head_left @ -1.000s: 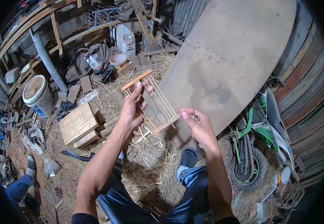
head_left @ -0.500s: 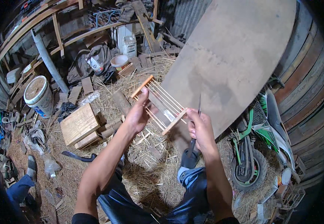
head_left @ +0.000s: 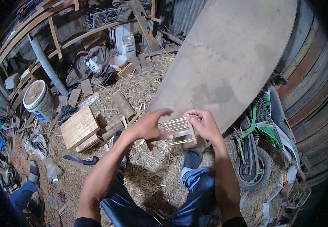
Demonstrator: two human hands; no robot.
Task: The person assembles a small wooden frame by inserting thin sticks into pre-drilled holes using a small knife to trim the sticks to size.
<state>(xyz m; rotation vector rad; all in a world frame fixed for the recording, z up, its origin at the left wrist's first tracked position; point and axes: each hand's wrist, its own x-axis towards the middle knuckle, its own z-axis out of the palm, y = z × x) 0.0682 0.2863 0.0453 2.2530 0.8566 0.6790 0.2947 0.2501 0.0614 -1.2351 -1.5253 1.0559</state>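
In the head view, a frame point(head_left: 193, 134) of thin pale sticks is held out over the straw point(head_left: 145, 170), in front of the person and just off the near left edge of the big board point(head_left: 228, 56). Its right bar is gripped near the far end by the right hand point(head_left: 204, 124), whose fingers are closed on it; the exact hold of the fingertips is covered by the hand itself. A thin dark point point(head_left: 193, 103) is seen jutting out on the far side of that hand, the rest of it being hidden by the palm. The left hand point(head_left: 147, 126) is spread wide, thumb well apart from the fingers, across the left end of the frame. Most of that end is masked by it, and whether the sticks are touched cannot be told.

To the left, a block point(head_left: 80, 128), a dark curved blade point(head_left: 79, 160) and a full bucket point(head_left: 39, 100) are seen; the bucket's contents cannot be made out. A log point(head_left: 123, 105) is laid on the straw beyond the left hand. On the right, a green motorbike point(head_left: 252, 159) is partly hidden by the board. Another person's leg point(head_left: 22, 193) is cut off at the dark left rim.
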